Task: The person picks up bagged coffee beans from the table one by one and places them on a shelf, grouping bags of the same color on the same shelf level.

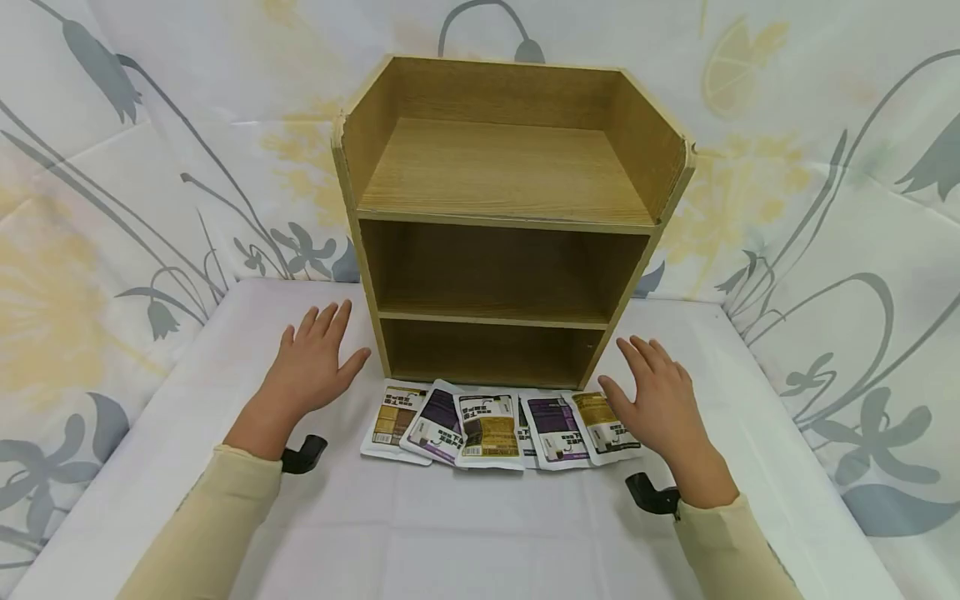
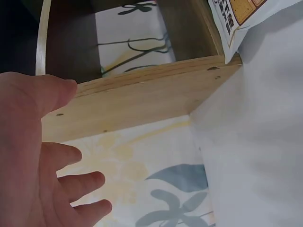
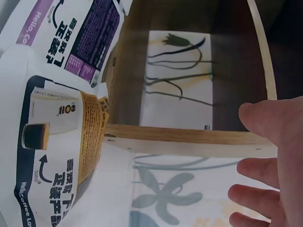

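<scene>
My left hand [image 1: 311, 367] hovers to the left of a small wooden shelf unit [image 1: 495, 223], fingers spread and holding nothing. On the other side, my right hand [image 1: 660, 400] is held out with loosely extended fingers, also without anything in it. Several flat coffee pouches [image 1: 489, 429] lie in an overlapping row on the table before the shelf's base. Some have brown or gold panels, others purple. The right thumb is near the rightmost gold pouch [image 1: 603, 423]; that pouch [image 3: 61, 156] shows up close in the right wrist view. The left wrist view catches one pouch corner [image 2: 236, 19].
The shelf unit has an open top tray [image 1: 495, 167] and two compartments below, with nothing visible in them. A white cloth [image 1: 480, 533] covers the table. Floral fabric [image 1: 150, 167] hangs behind and along both sides. A black wrist mount [image 1: 303, 455] sticks out from each sleeve.
</scene>
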Available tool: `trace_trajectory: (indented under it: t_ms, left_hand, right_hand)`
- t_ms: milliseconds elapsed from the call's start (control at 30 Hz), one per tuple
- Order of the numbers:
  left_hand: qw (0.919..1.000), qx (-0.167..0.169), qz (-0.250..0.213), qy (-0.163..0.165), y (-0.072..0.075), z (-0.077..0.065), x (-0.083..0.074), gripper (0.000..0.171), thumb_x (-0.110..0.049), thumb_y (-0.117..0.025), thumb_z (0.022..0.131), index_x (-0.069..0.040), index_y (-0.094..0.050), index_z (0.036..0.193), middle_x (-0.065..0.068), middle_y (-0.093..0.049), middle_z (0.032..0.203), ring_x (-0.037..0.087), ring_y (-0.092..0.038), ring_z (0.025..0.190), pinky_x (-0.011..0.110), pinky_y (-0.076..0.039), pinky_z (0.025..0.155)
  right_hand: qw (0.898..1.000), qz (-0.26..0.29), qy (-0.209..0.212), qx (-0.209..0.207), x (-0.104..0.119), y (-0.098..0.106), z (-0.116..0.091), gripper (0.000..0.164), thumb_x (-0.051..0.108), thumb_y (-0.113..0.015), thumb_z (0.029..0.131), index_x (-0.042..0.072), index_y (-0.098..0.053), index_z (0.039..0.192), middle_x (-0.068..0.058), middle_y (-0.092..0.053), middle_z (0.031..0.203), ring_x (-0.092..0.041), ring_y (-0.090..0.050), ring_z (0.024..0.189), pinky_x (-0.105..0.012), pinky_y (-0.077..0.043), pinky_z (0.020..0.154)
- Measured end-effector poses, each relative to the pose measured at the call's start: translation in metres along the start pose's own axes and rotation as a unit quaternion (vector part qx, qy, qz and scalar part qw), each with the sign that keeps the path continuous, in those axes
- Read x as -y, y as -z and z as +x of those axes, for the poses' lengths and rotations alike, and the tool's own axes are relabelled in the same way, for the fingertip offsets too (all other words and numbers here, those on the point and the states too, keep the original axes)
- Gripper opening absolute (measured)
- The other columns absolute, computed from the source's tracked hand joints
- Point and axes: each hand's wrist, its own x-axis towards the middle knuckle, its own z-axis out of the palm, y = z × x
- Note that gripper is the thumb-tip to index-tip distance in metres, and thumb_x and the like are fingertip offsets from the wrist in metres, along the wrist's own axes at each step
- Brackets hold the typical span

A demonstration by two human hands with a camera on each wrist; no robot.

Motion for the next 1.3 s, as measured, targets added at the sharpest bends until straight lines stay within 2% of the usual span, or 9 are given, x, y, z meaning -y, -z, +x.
trace_trajectory:
  t_ms: [333, 467, 633, 733, 933, 1133, 1300]
  left_hand:
    - [0.9989, -0.012, -0.044, -0.009, 0.001, 0.002, -0.002, 0.074, -0.040, -0.046, 0.100, -0.003, -0.014, 0.155, 0.027, -0.025, 0.155, 0.048, -0.019, 0.143, 0.068, -0.017, 0.112]
    - [0.9965, -0.023, -0.080, -0.011, 0.000, 0.006, -0.002, 0.073, -0.038, -0.046, 0.100, -0.003, -0.013, 0.156, 0.028, -0.027, 0.154, 0.046, -0.024, 0.142, 0.063, -0.023, 0.113]
    - [0.9890, -0.023, -0.146, -0.010, -0.005, 0.012, -0.002, 0.072, -0.038, -0.045, 0.102, -0.006, -0.010, 0.156, 0.026, -0.027, 0.155, 0.044, -0.026, 0.143, 0.059, -0.026, 0.114]
    - [0.9840, -0.025, -0.176, -0.006, -0.008, 0.016, -0.003, 0.072, -0.042, -0.042, 0.102, -0.009, -0.009, 0.157, 0.023, -0.029, 0.155, 0.042, -0.027, 0.144, 0.059, -0.026, 0.114]
    - [0.9747, -0.036, -0.221, 0.000, -0.010, 0.022, -0.006, 0.069, -0.047, -0.039, 0.102, -0.017, -0.010, 0.158, 0.020, -0.033, 0.154, 0.040, -0.031, 0.143, 0.060, -0.029, 0.112]
    - [0.9601, -0.038, -0.277, -0.007, -0.013, 0.029, -0.008, 0.066, -0.045, -0.038, 0.103, -0.018, -0.012, 0.157, 0.018, -0.036, 0.153, 0.037, -0.038, 0.140, 0.053, -0.035, 0.111]
    - [0.9497, -0.036, -0.311, -0.003, -0.015, 0.032, -0.011, 0.067, -0.047, -0.038, 0.102, -0.019, -0.013, 0.157, 0.019, -0.036, 0.153, 0.038, -0.040, 0.139, 0.055, -0.038, 0.109]
  right_hand:
    - [1.000, 0.009, 0.007, -0.007, 0.008, -0.005, -0.004, 0.055, 0.031, -0.063, 0.092, 0.001, -0.051, 0.136, -0.025, -0.050, 0.138, -0.046, -0.038, 0.134, -0.065, -0.031, 0.104]
    - [0.998, 0.018, 0.034, -0.041, 0.012, -0.010, -0.005, 0.050, 0.029, -0.068, 0.089, 0.000, -0.058, 0.129, -0.022, -0.058, 0.128, -0.042, -0.049, 0.125, -0.063, -0.039, 0.099]
    - [0.994, 0.040, 0.071, -0.078, 0.018, -0.017, -0.006, 0.044, 0.025, -0.072, 0.085, 0.000, -0.064, 0.120, -0.018, -0.064, 0.116, -0.038, -0.059, 0.112, -0.057, -0.047, 0.092]
    - [0.994, 0.046, 0.072, -0.068, 0.024, -0.020, -0.006, 0.042, 0.025, -0.072, 0.085, 0.001, -0.065, 0.119, -0.017, -0.065, 0.116, -0.036, -0.061, 0.111, -0.054, -0.048, 0.093]
    - [0.997, 0.045, 0.055, -0.021, 0.038, -0.027, -0.009, 0.043, 0.028, -0.069, 0.088, 0.005, -0.063, 0.124, -0.015, -0.063, 0.123, -0.035, -0.057, 0.118, -0.054, -0.046, 0.098]
    - [0.996, 0.044, 0.079, -0.006, 0.050, -0.036, -0.010, 0.044, 0.032, -0.069, 0.088, 0.008, -0.063, 0.125, -0.011, -0.063, 0.122, -0.032, -0.058, 0.118, -0.053, -0.046, 0.099]
    - [0.995, 0.042, 0.094, -0.003, 0.056, -0.042, -0.010, 0.044, 0.032, -0.070, 0.087, 0.009, -0.064, 0.123, -0.010, -0.063, 0.123, -0.030, -0.059, 0.117, -0.052, -0.047, 0.098]
